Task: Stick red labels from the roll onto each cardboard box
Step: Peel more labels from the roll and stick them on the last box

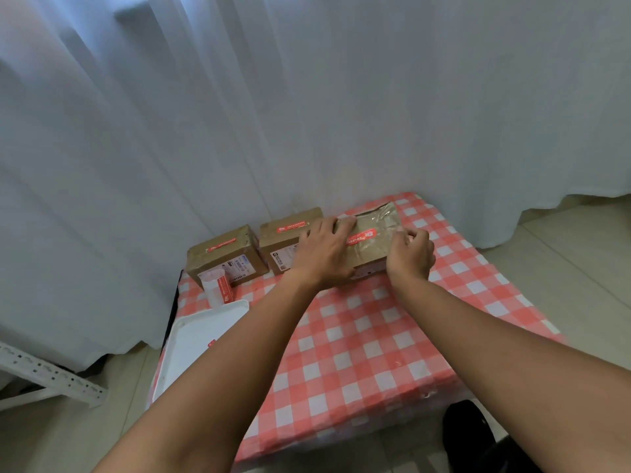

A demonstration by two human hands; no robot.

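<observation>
Three cardboard boxes stand in a row at the far edge of the checked table. The left box and the middle box each carry a red label on top. On the right box lies a red label over shiny clear tape. My left hand rests flat on that box's left end, fingers spread. My right hand is curled at the box's right end, fingertips at the label's end. The roll of red labels stands in front of the left box.
A white tray lies at the table's left front, with a red scrap on it. The table wears a red-and-white checked cloth. White curtains hang close behind the boxes. A white metal rail is on the floor at left, a dark object at bottom right.
</observation>
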